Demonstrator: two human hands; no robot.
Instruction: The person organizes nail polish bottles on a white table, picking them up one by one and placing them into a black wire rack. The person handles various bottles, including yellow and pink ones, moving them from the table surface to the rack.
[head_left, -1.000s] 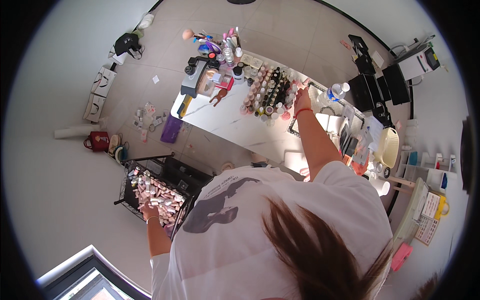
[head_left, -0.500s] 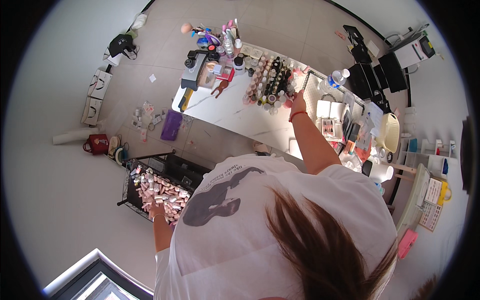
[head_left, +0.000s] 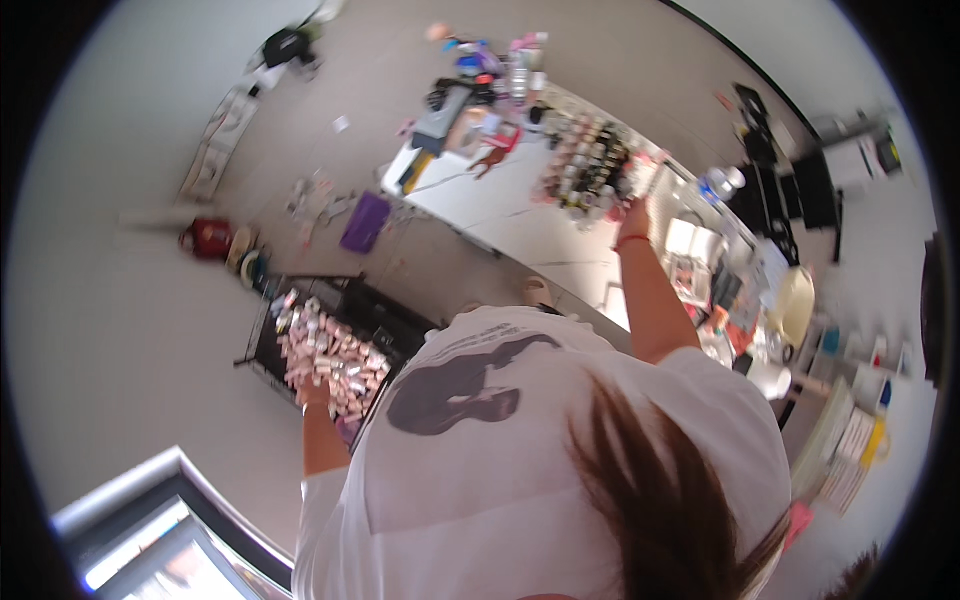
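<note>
My left hand (head_left: pixel 315 391) reaches down to the near-left edge of a pile of small pink and white bottles (head_left: pixel 330 350) on a black metal cart (head_left: pixel 262 345). Its fingers are smeared and partly lost among the bottles. On the white marbled table (head_left: pixel 500 220), my right hand (head_left: pixel 634 218), with a red band at the wrist, is at the right end of a dense group of small bottles (head_left: pixel 590 165) with black and pale caps. Blur hides whether its fingers hold anything.
Right of my right hand are a clear bottle (head_left: pixel 720 185), an open white case (head_left: pixel 692 245) and a cream basket (head_left: pixel 792 308). A grey device (head_left: pixel 442 122) stands at the table's left end. On the floor lie a purple pouch (head_left: pixel 365 222) and a red bag (head_left: pixel 207 239).
My view has swung, so the table and its things appear farther right, and the picture is more blurred. Both hands remain at the same bottle groups.
</note>
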